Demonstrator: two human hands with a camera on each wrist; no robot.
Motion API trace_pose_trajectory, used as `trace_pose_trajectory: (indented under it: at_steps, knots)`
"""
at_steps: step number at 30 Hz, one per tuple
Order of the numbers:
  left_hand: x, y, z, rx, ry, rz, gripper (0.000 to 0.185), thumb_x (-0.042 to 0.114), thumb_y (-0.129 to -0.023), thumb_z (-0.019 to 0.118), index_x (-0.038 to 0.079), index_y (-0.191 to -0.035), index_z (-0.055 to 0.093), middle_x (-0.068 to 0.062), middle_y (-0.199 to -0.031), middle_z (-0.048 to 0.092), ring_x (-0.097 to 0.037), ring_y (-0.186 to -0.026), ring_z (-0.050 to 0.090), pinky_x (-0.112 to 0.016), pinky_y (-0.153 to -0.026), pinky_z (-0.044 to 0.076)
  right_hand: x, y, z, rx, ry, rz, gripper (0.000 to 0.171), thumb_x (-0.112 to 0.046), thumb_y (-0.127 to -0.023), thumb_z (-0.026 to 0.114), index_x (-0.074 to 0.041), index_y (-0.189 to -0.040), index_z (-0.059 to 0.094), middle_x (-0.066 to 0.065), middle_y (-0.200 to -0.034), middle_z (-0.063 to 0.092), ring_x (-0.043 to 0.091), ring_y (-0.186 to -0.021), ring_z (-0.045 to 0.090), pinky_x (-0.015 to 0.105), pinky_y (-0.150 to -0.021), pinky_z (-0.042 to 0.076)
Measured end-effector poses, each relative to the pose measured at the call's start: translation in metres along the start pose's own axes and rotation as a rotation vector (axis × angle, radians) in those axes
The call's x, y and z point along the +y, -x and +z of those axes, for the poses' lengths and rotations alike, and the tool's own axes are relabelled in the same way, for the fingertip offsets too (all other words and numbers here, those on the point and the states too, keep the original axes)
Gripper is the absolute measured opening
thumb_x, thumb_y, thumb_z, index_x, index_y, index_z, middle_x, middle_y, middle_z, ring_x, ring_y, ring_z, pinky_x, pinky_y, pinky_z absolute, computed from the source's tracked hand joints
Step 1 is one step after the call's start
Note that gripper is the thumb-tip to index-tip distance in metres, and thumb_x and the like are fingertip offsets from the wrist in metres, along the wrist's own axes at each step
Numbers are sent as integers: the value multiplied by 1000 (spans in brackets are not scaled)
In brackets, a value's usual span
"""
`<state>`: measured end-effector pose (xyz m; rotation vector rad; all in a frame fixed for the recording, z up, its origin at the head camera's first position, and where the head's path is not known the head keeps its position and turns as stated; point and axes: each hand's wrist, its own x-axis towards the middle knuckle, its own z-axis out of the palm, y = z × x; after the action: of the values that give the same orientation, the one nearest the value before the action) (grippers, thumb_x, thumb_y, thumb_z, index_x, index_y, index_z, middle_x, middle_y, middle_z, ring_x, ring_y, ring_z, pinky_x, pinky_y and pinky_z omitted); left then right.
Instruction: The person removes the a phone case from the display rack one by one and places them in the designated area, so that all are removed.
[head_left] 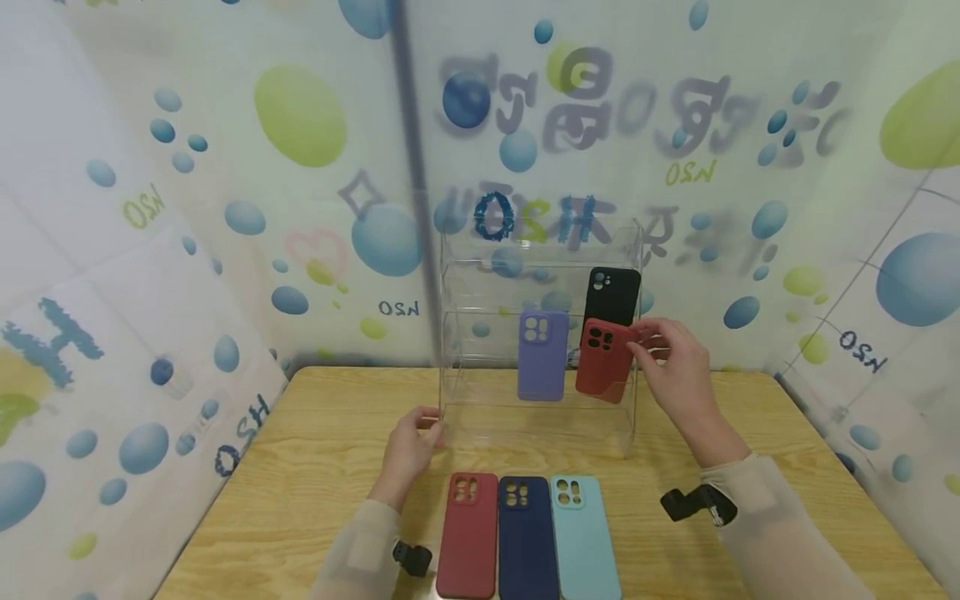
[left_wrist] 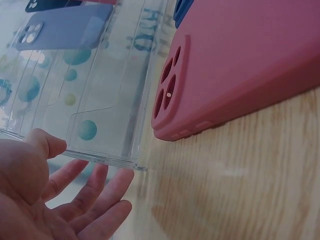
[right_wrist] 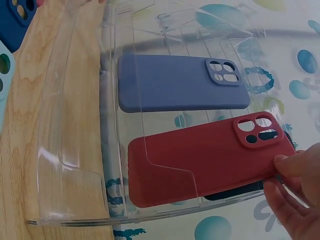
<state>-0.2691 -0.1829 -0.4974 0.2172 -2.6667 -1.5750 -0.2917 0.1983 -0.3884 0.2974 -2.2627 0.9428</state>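
Observation:
A clear acrylic rack point(head_left: 465, 400) stands mid-table. In it lean a purple phone case point(head_left: 542, 356) and a black phone case point(head_left: 612, 296). My right hand point(head_left: 641, 340) pinches the top end of a red phone case point(head_left: 603, 362) inside the rack's right side, in front of the black one; the right wrist view shows the fingertips point(right_wrist: 287, 172) on the red case point(right_wrist: 200, 165) beside its camera cut-out. My left hand point(head_left: 433, 429) rests against the rack's front left corner, fingers point(left_wrist: 95, 192) straight, thumb at the bottom edge of the rack point(left_wrist: 107, 160).
Three cases lie flat in a row at the front of the wooden table point(head_left: 315, 467): dark red point(head_left: 467, 533), navy point(head_left: 527, 537), light blue point(head_left: 583, 537). Bubble-patterned walls close in the back and both sides.

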Motion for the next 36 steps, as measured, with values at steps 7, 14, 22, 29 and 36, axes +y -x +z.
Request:
trace_pose_trajectory:
  at_steps: [7, 14, 22, 29, 36]
  knots:
    - [3, 1, 1, 25, -5, -4, 25, 20, -103, 63, 8, -124, 67, -17, -121, 69, -26, -88, 74, -28, -55, 46, -7, 1, -4, 40, -25, -6, 25, -4, -93, 75, -3, -117, 69, 14, -110, 70, 31, -93, 74, 2, -77, 44]
    - [5, 2, 0, 15, -2, -3, 26, 18, -104, 61, 6, -126, 66, -19, -122, 68, -27, -90, 74, -29, -58, 47, -22, 1, -10, 120, -100, -15, 24, -3, -92, 76, -3, -115, 70, 11, -110, 71, 0, -90, 68, 3, -78, 47]
    - [5, 4, 0, 11, 1, 2, 25, 18, -104, 60, 6, -125, 66, -19, -122, 68, -27, -89, 75, -29, -58, 48, -36, 5, -20, 96, -175, 27, 25, -5, -93, 75, -3, -117, 69, 11, -110, 71, -14, -88, 61, 5, -79, 49]
    - [5, 4, -1, 8, -4, -5, 25, 18, -104, 60, 6, -126, 65, -20, -124, 67, -27, -89, 75, -29, -59, 49, -33, 12, -29, -24, -161, 85, 23, -11, -94, 75, -5, -116, 69, 11, -105, 72, -16, -86, 63, 7, -76, 52]
    - [3, 2, -1, 9, -8, -7, 25, 18, -104, 59, 7, -126, 66, -19, -123, 68, -26, -89, 75, -29, -60, 49, -31, 21, -37, -166, -127, 143, 21, -14, -95, 75, -7, -115, 69, 11, -103, 70, -4, -83, 68, 10, -73, 54]
